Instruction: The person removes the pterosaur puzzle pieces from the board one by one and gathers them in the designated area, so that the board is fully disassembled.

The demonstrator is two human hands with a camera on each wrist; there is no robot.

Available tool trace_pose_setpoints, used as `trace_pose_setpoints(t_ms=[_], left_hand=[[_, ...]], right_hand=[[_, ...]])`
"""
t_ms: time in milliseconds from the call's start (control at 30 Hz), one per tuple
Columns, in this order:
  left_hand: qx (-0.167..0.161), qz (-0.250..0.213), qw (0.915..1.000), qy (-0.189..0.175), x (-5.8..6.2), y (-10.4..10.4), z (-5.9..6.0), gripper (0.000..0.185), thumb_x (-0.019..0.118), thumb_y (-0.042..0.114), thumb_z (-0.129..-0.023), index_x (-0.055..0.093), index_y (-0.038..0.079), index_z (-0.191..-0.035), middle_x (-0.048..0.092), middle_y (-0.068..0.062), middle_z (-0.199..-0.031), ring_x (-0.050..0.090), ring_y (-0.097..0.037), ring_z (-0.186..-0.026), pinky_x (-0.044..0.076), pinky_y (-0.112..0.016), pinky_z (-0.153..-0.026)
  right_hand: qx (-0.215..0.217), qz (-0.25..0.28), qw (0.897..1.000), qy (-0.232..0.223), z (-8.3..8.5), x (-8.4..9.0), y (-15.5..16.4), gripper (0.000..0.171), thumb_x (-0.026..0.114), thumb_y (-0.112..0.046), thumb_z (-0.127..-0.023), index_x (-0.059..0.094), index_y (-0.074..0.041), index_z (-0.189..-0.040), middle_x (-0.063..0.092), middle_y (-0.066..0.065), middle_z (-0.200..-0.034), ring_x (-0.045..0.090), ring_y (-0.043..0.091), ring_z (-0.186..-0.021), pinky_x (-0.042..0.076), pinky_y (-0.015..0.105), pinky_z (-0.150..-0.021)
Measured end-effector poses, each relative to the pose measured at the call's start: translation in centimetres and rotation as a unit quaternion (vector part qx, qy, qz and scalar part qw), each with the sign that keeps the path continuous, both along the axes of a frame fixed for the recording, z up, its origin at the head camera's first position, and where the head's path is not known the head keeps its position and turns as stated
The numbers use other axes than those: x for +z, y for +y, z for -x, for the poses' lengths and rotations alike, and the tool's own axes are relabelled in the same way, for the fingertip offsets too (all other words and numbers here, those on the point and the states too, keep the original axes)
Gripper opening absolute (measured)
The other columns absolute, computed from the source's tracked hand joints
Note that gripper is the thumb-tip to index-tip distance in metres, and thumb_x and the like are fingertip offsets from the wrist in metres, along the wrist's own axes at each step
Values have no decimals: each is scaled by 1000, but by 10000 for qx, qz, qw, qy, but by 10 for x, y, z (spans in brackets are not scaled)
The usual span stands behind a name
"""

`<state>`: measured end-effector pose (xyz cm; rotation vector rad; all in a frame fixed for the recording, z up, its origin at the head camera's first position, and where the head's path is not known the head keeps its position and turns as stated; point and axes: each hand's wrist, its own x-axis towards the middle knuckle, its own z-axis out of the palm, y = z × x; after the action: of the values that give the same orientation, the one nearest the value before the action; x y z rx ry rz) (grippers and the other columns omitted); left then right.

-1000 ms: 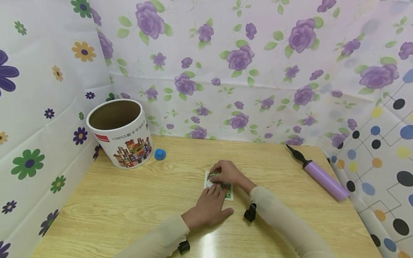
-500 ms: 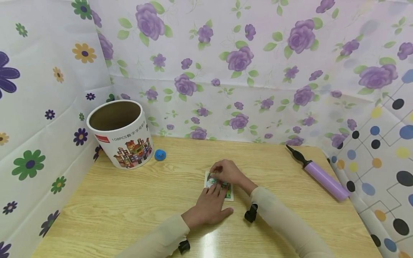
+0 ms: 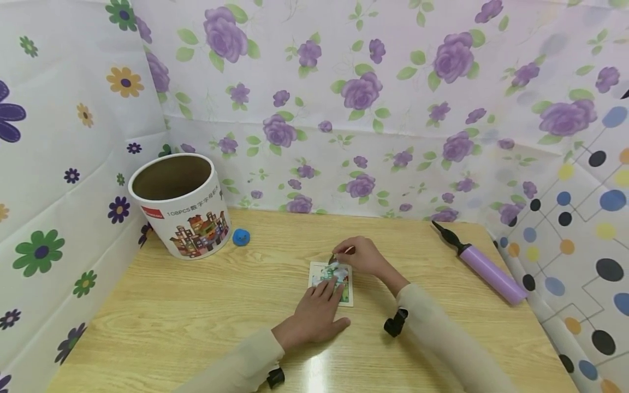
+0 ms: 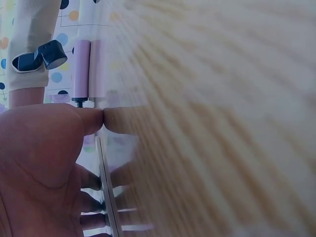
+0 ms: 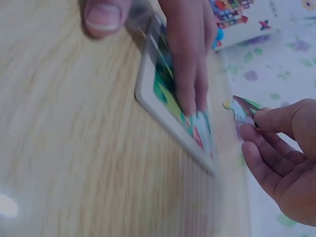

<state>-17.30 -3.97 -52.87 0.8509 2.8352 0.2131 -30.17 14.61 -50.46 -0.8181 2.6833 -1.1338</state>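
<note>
Left hand (image 3: 319, 314) lies flat, fingers straight, pressing the puzzle board (image 3: 331, 284) to the table (image 3: 196, 305), while right hand (image 3: 361, 256) pinches a small puzzle piece (image 5: 241, 109) just above it: light, thin, likely stiff card, best held by its edges.

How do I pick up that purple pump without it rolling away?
Grab the pump around the middle of its fat purple tube, coming down from above with your fingers on both long sides. It is round and lies flat on the table, so a squeeze across it should stop it rolling. The black tip looks thin and off-centre, so it would probably tip.
</note>
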Motion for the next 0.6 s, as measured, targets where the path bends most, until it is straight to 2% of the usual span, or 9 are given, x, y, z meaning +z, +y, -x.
trace_pose_setpoints(t_ms=[333, 600], left_hand=[[34, 93, 9999, 43, -1, 1, 0, 80, 41, 62, -104, 27, 10, -163, 19, -14, -169, 23, -31, -155, 28, -51, -120], [61, 81, 9999, 87, -1, 1, 0, 80, 41, 62, -103, 27, 10, -163, 20, -14, -169, 23, -30, -155, 29, -50, -120]], right_hand=[[-565, -190, 9981, -165, -1, 4, 38, 14, 70, -14, -98, 81, -15, -107, 76, 0, -105, 70, 16, -93, 59, 39, -83], [-663, -224, 9973, -232, -1, -3, 61, 14, 69, -13, -98, 81, -15, -105, 77, 1, -104, 70, 16, -92, 57, 41, -86]])
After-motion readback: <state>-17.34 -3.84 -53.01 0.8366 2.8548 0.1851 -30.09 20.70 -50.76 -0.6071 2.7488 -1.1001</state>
